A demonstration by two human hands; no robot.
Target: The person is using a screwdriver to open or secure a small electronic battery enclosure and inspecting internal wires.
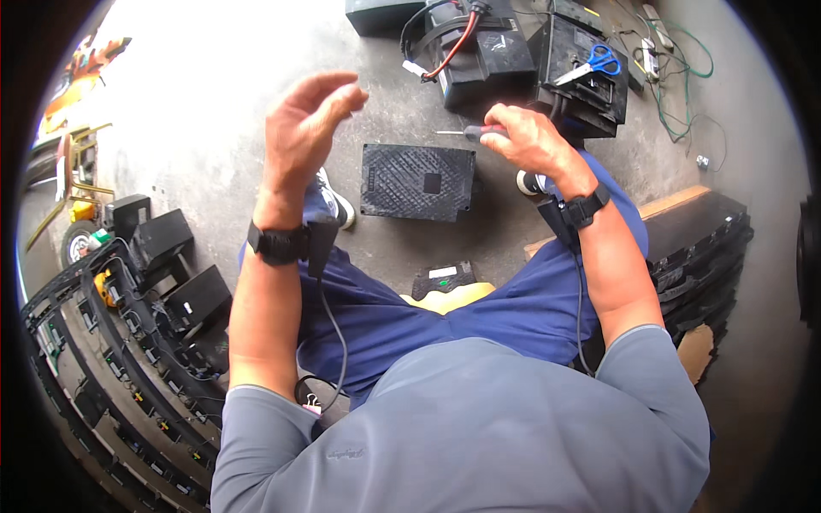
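Observation:
My right hand point(532, 141) is closed around a screwdriver point(473, 132). Its dark handle shows at my fingers, and the thin metal shaft points left. Raised at the left, my left hand point(306, 128) has loosely curved fingers, with the thumb a little apart and nothing visible in them. On the floor between my feet lies a black rectangular case point(402, 181) with a ribbed, patterned top and a small smooth square. The screwdriver is above its far right corner, apart from it. Neither hand touches the case.
Beyond the case stand a black battery-like box point(500, 56) with red and black cables and another black unit point(569, 98) with blue-handled scissors point(594, 64) on top. Black cases point(697, 231) are stacked at right. Racks of black parts point(128, 342) fill the left. Green cord point(708, 64) trails far right.

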